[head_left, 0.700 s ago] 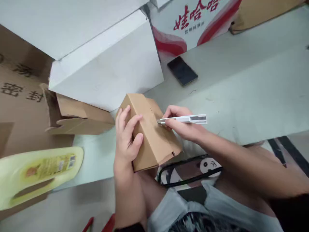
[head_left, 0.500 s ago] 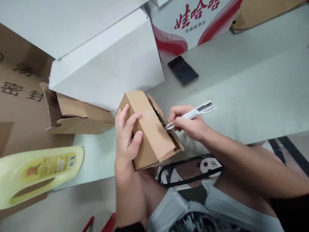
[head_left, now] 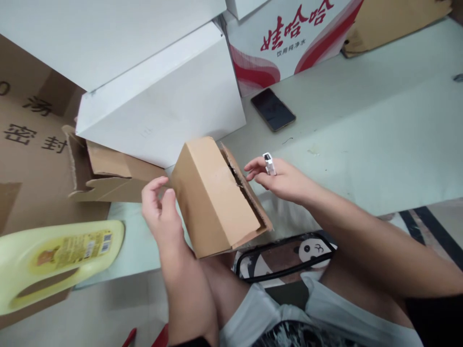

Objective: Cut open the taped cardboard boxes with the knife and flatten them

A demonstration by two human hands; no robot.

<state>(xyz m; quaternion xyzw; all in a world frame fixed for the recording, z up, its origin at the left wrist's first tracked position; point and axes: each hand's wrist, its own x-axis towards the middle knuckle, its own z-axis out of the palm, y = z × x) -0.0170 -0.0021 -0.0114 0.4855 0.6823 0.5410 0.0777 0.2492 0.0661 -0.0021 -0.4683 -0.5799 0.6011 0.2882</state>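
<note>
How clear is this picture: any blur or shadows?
In the head view, the light is soft: the cardboard box has one brighter and one darker face; a faint shadow darkens the table's far side; the large red lettering is legible, but small print on the yellow bottle blurs.

Storeroom-like workspace, pale table (head_left: 379, 125), white boxes (head_left: 166, 106), printed cartons (head_left: 32, 166)

The pale green table (head_left: 390, 111) supports a dark phone (head_left: 273, 109), located beyond the right hand (head_left: 280, 178). A dark strand (head_left: 288, 140) lies between phone and hand. A red-and-white carton (head_left: 289, 43) stands farther out; brown cardboard (head_left: 394, 24) rests beyond, rightward.
</note>
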